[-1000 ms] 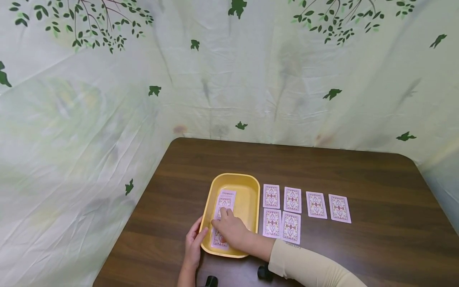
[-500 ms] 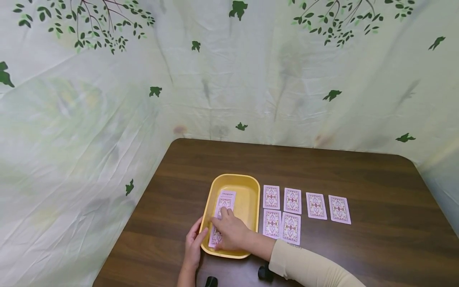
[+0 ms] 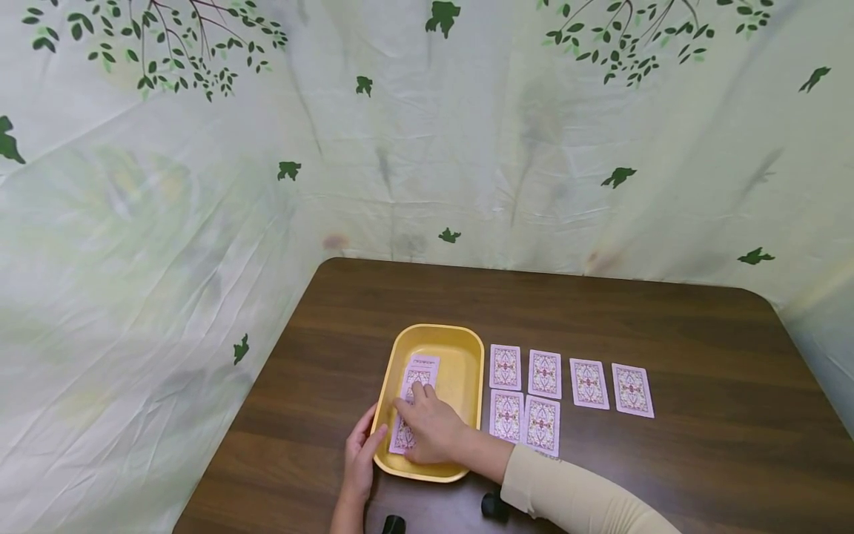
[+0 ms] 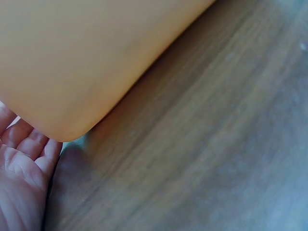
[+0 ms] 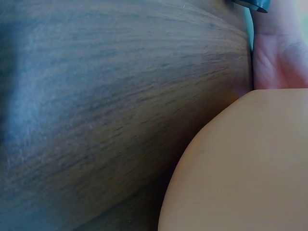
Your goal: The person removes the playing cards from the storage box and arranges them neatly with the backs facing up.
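In the head view, a yellow tray (image 3: 462,360) stands on the table, with purple-backed playing cards (image 3: 423,371) in a column along its left side. My left hand (image 3: 359,463) grips the tray's left wall near the front corner, thumb at the rim and fingers outside. Over the tray, my right hand (image 3: 432,430) pinches the nearest playing card (image 3: 402,437), thumb at its near end and fingers towards its far end, hiding part of it. The left wrist view catches the left fingers (image 4: 31,139) against the tray's outer wall (image 4: 82,72). Tray wall (image 5: 240,168) fills the right wrist view's lower right.
Right of the tray, several playing cards (image 3: 545,374) lie face down on the brown table (image 3: 707,356) in two rows. Two small black objects (image 3: 494,507) show near the front, close to the wrists. A leaf-patterned white cloth (image 3: 520,148) hangs behind the table.
The nearest card in the tray has slid slightly away from the tray's front end, and the right thumb has come in to its near edge. The left hand and the cards on the table stay put.
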The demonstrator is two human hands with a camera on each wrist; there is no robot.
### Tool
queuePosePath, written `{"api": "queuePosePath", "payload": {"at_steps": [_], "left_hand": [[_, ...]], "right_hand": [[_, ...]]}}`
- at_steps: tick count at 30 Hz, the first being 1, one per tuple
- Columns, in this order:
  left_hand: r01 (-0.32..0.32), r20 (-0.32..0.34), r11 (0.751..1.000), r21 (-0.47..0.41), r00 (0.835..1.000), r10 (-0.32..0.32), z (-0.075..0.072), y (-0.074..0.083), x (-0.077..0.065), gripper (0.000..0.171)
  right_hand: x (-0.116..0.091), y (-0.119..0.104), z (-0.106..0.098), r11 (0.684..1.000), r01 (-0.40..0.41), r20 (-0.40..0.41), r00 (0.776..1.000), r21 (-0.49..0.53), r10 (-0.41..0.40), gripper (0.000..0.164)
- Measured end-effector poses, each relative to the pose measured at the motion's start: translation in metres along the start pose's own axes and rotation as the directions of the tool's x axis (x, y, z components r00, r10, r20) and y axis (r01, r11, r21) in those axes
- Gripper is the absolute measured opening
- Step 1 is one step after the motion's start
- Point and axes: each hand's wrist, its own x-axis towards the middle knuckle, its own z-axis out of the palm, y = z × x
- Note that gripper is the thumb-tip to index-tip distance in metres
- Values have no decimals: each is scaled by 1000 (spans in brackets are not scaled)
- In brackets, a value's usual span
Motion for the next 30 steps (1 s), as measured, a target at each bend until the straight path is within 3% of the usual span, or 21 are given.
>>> {"api": "queuePosePath", "payload": {"at_steps": [14,19,30], "left_hand": [[-12,12,1000,-16,1000,12,1,-1,-1,40],[-8,8,1000,0,1000,8,1,-1,0,40],[10,-15,1000,9,1000,-10,0,0,0,40]], "right_hand": [[-1,6,-4,1000,0,-6,1000,-17,0,72],[2,18,-20,999,-7,-3,1000,41,7,71],[-11,52,-62,992,31,-107,994,126,-18,66]]}}
